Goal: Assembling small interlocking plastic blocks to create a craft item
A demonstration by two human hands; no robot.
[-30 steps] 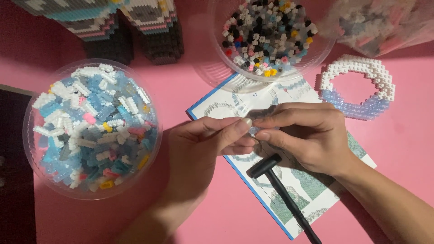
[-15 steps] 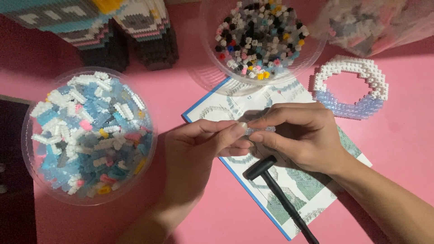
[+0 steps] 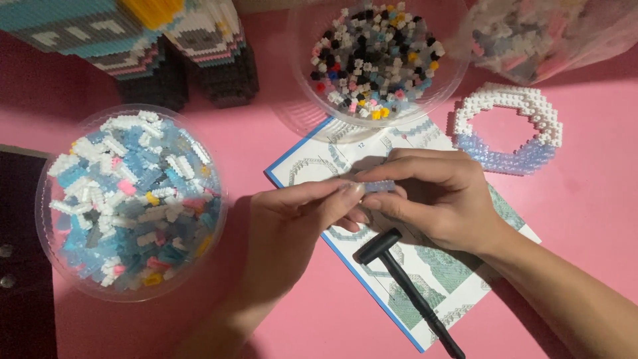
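A tiny pale blue plastic brick piece (image 3: 379, 187) is pinched tight by the left hand (image 3: 299, 219) and right hand (image 3: 435, 199) above the paper instruction sheet (image 3: 319, 166).

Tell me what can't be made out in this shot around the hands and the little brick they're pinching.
- Brick, head view: mostly hidden by the fingertips of the left hand and right hand; its shape is unclear.
- Booklet: middle hidden by both hands.
- Hammer: handle end cut off by the bottom edge.
- Bag: blurred, cut off by the top and right edges.
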